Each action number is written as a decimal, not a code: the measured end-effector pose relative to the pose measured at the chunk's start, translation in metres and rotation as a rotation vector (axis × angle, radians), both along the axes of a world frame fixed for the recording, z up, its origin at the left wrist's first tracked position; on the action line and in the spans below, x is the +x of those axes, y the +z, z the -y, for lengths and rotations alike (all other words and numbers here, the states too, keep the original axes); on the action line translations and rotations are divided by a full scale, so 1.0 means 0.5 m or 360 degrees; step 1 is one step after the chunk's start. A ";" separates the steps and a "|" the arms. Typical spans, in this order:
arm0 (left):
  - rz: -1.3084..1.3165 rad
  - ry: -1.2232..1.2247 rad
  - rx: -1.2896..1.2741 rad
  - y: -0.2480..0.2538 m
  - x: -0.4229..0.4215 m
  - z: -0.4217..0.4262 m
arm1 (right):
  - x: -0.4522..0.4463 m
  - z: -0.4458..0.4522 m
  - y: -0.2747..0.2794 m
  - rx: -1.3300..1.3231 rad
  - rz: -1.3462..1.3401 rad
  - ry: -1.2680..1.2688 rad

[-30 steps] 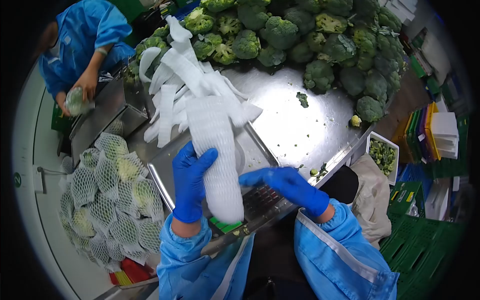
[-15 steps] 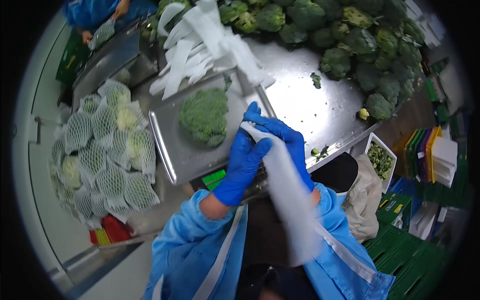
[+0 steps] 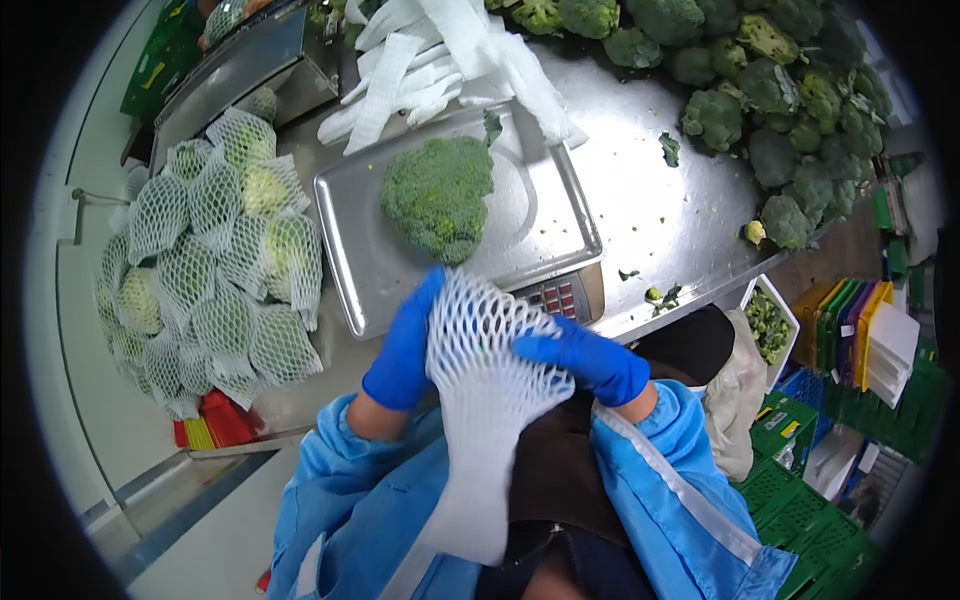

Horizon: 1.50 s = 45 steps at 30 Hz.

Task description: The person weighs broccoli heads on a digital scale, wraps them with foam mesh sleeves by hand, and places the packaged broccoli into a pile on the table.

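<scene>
A white foam net sleeve (image 3: 480, 400) is stretched wide at its top between my two blue-gloved hands and hangs narrow below. My left hand (image 3: 403, 345) grips its left edge, with the fingers partly hidden by the mesh. On the right edge, my right hand (image 3: 585, 362) pinches the net with thumb and fingers. Just beyond the hands, a green broccoli head (image 3: 440, 197) lies on the metal scale tray (image 3: 345, 275). Part of the scale's keypad (image 3: 552, 298) shows below the tray. More flat white sleeves (image 3: 430, 75) lie behind it.
Netted broccoli (image 3: 215, 260) is piled at left. Loose broccoli (image 3: 770, 110) is heaped at the back right of the metal table (image 3: 620, 210). Right of the table are a white box of trimmings (image 3: 768, 330) and green crates (image 3: 800, 510). Part of a co-worker's hand shows at top left.
The sleeve has gone from a flat, closed strip to a net spread open at the top. My hands have moved apart, one at each side. The view has shifted, and the broccoli on the tray is uncovered.
</scene>
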<state>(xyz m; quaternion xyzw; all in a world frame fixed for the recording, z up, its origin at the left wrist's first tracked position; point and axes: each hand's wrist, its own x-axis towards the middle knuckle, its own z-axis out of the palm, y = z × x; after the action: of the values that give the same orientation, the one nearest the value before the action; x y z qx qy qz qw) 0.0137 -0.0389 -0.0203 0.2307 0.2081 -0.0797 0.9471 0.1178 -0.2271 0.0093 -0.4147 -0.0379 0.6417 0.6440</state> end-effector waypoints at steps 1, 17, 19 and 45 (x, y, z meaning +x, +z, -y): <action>-0.0122 -0.0081 0.0234 0.012 -0.019 0.008 | 0.017 -0.008 -0.011 0.0015 -0.0040 -0.0078; 0.0203 0.0577 0.0654 -0.040 0.080 -0.156 | 0.069 -0.154 0.030 0.0202 0.1654 -0.0805; 0.0219 0.0475 0.0660 0.082 0.072 -0.094 | 0.039 -0.126 0.085 0.0358 0.1295 -0.0258; 0.0430 0.0905 0.1183 0.023 0.083 -0.218 | 0.152 -0.340 -0.002 0.0158 0.1305 -0.0531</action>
<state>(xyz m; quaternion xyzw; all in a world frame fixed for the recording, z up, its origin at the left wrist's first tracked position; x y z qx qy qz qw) 0.0549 0.0703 -0.0089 0.4955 0.1525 0.2927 0.8034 0.1937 -0.0572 0.0081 -0.6040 -0.2535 0.3088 0.6896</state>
